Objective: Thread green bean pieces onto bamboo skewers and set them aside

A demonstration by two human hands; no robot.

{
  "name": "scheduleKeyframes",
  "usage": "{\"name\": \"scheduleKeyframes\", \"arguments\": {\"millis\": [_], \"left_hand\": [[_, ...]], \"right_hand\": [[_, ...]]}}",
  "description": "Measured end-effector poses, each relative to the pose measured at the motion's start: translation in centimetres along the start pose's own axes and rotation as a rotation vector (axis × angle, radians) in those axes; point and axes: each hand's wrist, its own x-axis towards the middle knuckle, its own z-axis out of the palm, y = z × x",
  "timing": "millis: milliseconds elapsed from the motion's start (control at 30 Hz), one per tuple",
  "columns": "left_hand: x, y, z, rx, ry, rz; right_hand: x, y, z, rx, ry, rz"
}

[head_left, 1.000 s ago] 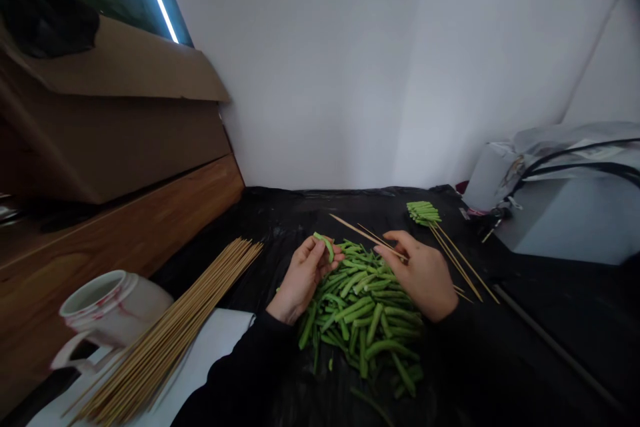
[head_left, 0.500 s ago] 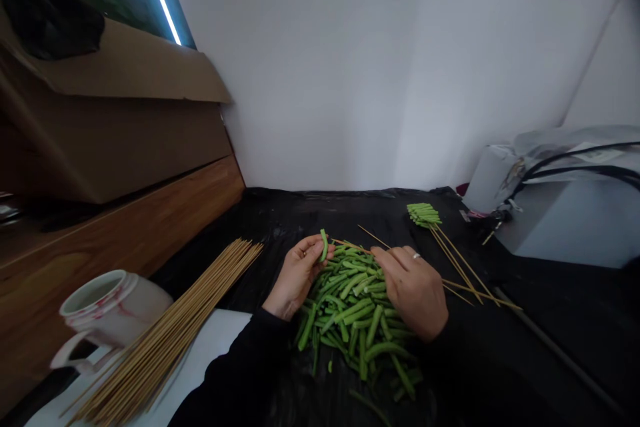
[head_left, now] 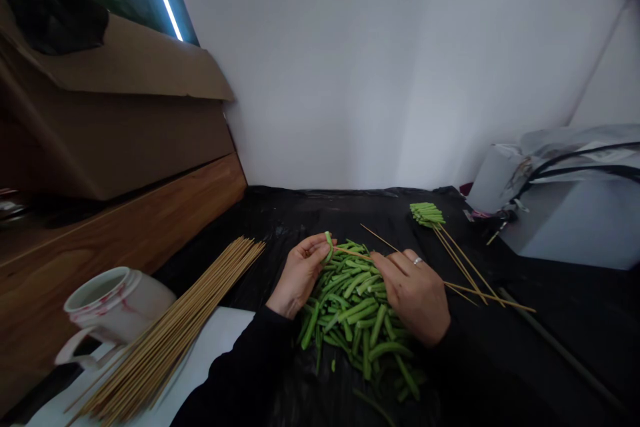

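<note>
Pinching a short bean piece (head_left: 329,245) with left hand (head_left: 299,275), thumb and fingertips closed on it, just above the far-left edge of the bean pile (head_left: 360,317). Gripping a bamboo skewer (head_left: 517,307) in right hand (head_left: 415,295), fingers curled round the shaft, knuckles down over the pile, ring on one finger. Pointing the tip left, right up against the pinched piece; can't tell whether pierced or only touching. Leaving the blunt end sticking out right past the wrist, low over the black sheet (head_left: 280,213).

Versus 1 s ago: skewer brought down from a raised angle, tip then high and clear of the bean, now near level and at the piece. Right hand lowered closer to the pile. Bean piece turned from lying curved across the fingers to roughly upright by 0.5 s ago, now same spot, slightly tilted. Left hand barely shifted.

Unchanged: finished skewers (head_left: 427,215) loaded with bean pieces beyond the pile to the right, sticks trailing toward the near right. Loose stick (head_left: 377,237) lying behind the right hand. Bundle of bare skewers (head_left: 170,337) on the left, lying across white paper (head_left: 215,340), beside a white mug (head_left: 107,303). Cardboard box (head_left: 125,120) over a wooden ledge (head_left: 125,233) on the left, grey case (head_left: 565,227) with black cables on the right.
</note>
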Motion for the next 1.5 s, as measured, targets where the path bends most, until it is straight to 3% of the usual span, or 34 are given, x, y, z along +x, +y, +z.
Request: {"name": "scheduleKeyframes", "arguments": {"millis": [333, 667, 1000, 1200, 1500], "left_hand": [[0.17, -0.20, -0.36, 0.014, 0.031, -0.002], [0.39, -0.46, -0.52, 0.124, 0.022, 0.081], [-0.09, -0.35, -0.04, 0.129, 0.001, 0.033], [-0.36, -0.11, 0.15, 0.089, -0.035, -0.063], [-0.07, -0.21, -0.15, 0.118, -0.038, -0.052]], "right_hand": [[-0.13, -0.02, -0.07, 0.000, -0.020, -0.008], [-0.31, -0.44, -0.16, -0.021, -0.024, -0.003], [-0.54, -0.86, 0.03, 0.028, -0.014, 0.004], [-0.62, -0.75, 0.10, 0.028, 0.001, 0.047], [-0.72, -0.90, 0.10, 0.040, -0.004, 0.034]]}}
